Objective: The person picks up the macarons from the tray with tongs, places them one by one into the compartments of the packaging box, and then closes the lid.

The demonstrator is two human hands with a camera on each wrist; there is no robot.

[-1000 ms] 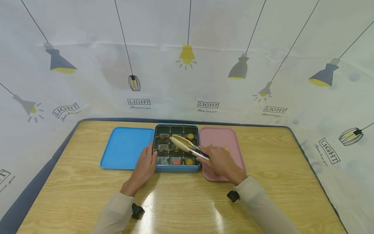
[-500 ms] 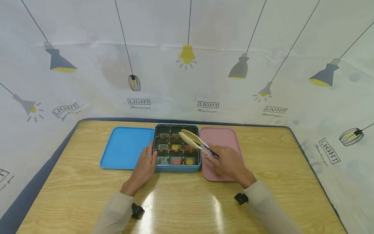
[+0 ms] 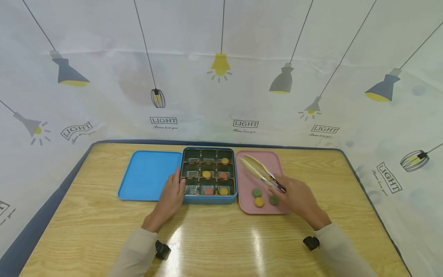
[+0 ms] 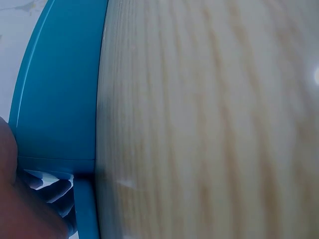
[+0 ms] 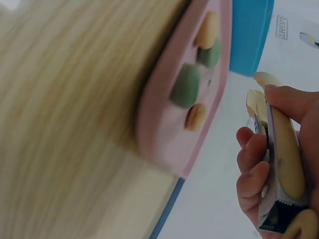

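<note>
My left hand (image 3: 170, 192) holds the left wall of a blue box (image 3: 210, 199), thumb at the rim and fingers along the outside. The box's black insert is divided into several compartments. Yellow macarons (image 3: 206, 174), a pink one (image 3: 209, 191) and a reddish one (image 3: 223, 175) sit in some of them. My right hand (image 3: 297, 197) grips metal tongs with cream tips (image 3: 256, 167), spread apart with nothing between them. The tongs hang over a pink tray (image 3: 247, 206) bearing green macarons (image 3: 256, 192) and a yellow one (image 3: 259, 202). An orange-brown macaron (image 5: 196, 117) shows in the right wrist view.
A flat blue lid (image 3: 150, 175) lies left of the box, against it. The pink tray stands close at the box's right side. Wooden table (image 3: 221, 238) extends in front, and a lamp-printed cloth (image 3: 194, 77) hangs behind.
My right hand and the tongs have moved right, from over the box to over the pink tray. The middle yellow macaron and those on the tray are uncovered. The left hand stays put.
</note>
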